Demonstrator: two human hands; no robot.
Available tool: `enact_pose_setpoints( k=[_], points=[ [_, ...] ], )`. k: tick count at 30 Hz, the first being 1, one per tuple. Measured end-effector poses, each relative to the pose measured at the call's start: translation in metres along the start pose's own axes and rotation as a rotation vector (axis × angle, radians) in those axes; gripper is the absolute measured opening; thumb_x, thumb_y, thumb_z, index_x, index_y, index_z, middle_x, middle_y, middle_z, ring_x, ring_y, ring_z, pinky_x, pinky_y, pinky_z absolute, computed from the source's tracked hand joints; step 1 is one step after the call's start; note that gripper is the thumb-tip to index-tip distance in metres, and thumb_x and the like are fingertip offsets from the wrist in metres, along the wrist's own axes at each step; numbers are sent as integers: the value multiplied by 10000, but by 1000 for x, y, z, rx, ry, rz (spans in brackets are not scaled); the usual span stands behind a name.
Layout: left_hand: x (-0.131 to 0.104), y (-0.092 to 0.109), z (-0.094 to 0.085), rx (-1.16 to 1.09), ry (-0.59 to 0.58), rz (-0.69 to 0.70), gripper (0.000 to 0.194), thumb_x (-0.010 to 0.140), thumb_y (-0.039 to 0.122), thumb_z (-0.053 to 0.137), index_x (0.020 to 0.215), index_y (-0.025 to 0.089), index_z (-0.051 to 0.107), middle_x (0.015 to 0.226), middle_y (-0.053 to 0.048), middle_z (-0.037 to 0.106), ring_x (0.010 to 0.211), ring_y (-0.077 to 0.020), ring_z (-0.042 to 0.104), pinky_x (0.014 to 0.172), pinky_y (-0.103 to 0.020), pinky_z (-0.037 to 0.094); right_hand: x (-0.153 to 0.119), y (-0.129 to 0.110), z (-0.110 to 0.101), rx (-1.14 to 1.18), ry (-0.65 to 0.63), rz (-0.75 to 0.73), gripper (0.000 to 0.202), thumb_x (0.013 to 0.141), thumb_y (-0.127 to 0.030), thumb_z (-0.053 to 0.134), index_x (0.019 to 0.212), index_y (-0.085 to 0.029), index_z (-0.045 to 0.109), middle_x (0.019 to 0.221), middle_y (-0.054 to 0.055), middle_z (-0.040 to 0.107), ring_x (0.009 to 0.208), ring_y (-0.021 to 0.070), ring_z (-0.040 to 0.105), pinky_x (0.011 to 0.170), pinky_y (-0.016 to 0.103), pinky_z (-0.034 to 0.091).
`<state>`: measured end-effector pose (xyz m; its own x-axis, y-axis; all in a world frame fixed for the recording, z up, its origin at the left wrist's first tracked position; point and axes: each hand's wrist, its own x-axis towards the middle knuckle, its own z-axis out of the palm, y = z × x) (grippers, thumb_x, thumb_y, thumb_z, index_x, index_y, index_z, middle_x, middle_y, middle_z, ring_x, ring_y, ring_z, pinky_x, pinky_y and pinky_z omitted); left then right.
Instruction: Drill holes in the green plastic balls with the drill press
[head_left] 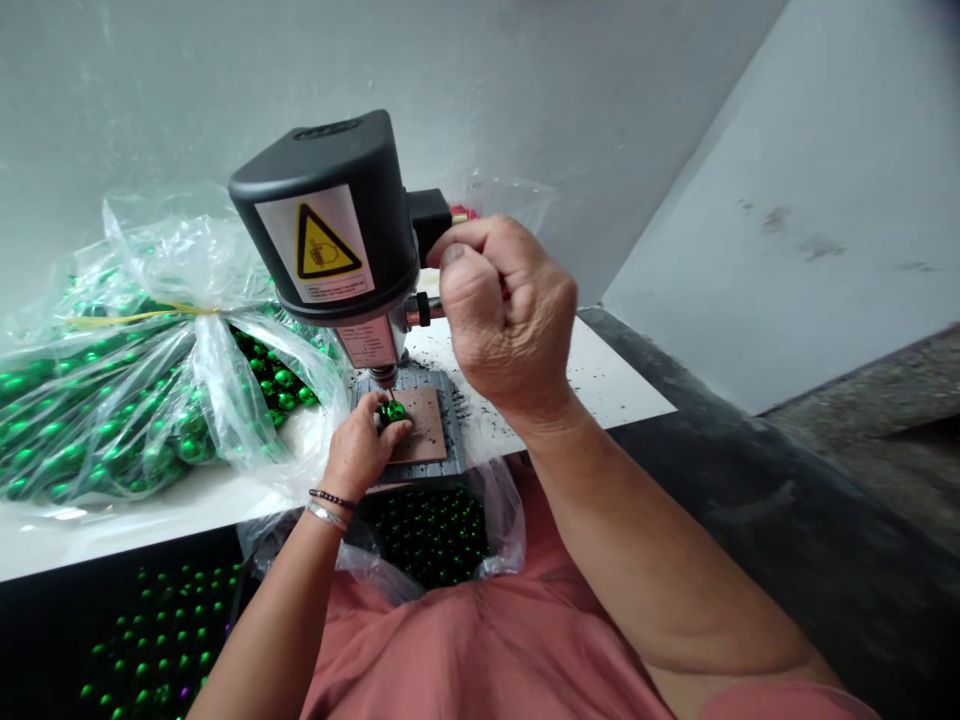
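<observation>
A small drill press (322, 215) with a black motor cover and a yellow warning sign stands on the white table. My left hand (360, 445) pinches a shiny green ball (391, 411) between thumb and fingers. The ball sits on a brown board (426, 425) over the grey machine base (452, 425), directly beneath the drill bit (391, 393). On the machine's right side, my right hand (510, 315) is closed round the feed lever (435, 307); its grip end is mostly hidden by the fingers.
Left of the machine lies a clear plastic bag (217, 370) tied with yellow string, full of green balls. Dark shavings litter the white table (600, 385). Below its front edge, a plastic-lined container (431, 535) and a dark tray (45, 640) hold more green balls. A wall rises behind.
</observation>
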<state>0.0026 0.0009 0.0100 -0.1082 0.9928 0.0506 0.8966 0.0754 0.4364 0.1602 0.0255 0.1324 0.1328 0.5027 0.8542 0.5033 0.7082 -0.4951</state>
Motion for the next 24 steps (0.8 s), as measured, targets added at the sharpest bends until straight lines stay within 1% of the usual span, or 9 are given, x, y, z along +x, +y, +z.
enact_pose_setpoints(
  k=[3,5,8,10,12,15,20,24],
  points=[
    [-1,0,-1,-25,-26,21,377,797,401,487,1127,219,471,921,-63,661,773,-196,620,675,-286,432,3,-1,0,-2,-10,4,173,821,-219,400,708,-199,530,662,-11,574,615,81,512,608,226,428],
    [-1,-1,-2,-57,-55,33,367,813,380,459,1139,212,472,950,-73,664,807,-206,623,695,-298,440,10,0,0,1,-23,16,189,823,-229,394,693,-194,527,618,-22,535,571,72,471,578,217,403],
    [2,-5,-6,-168,-81,36,367,793,360,487,1122,197,503,1002,-81,663,895,-208,616,752,-303,451,28,2,5,-5,-43,66,243,833,-262,383,625,-193,489,552,-35,446,523,67,396,542,219,358],
    [5,-7,-8,-256,-85,16,370,770,350,518,1101,185,535,1012,-81,667,924,-204,611,783,-302,454,42,5,10,-35,-52,137,271,825,-267,406,564,-198,440,535,-33,417,525,76,387,544,232,344],
    [8,-8,-10,-301,-85,-8,375,745,342,547,1082,179,571,1005,-79,675,923,-205,610,799,-301,455,54,9,16,-70,-84,219,297,817,-259,434,525,-206,421,537,-24,441,537,90,401,553,247,348],
    [10,-8,-10,-278,-95,-23,378,721,347,572,1059,182,617,999,-65,679,912,-199,606,803,-287,453,65,12,23,-105,-141,306,306,828,-256,442,525,-217,462,584,-15,516,562,97,430,575,252,367],
    [10,-5,-6,-199,-104,-15,427,688,393,601,1072,208,628,902,-24,682,804,-172,609,753,-267,455,68,13,26,-103,-144,310,309,854,-302,413,591,-187,527,652,-21,562,606,73,456,622,223,376],
    [10,-5,-3,-159,-87,10,435,686,408,603,1079,223,630,891,-16,681,791,-170,607,761,-274,449,69,14,24,-89,-173,306,304,855,-289,409,596,-194,537,652,-11,565,615,81,482,617,225,397]
  ],
)
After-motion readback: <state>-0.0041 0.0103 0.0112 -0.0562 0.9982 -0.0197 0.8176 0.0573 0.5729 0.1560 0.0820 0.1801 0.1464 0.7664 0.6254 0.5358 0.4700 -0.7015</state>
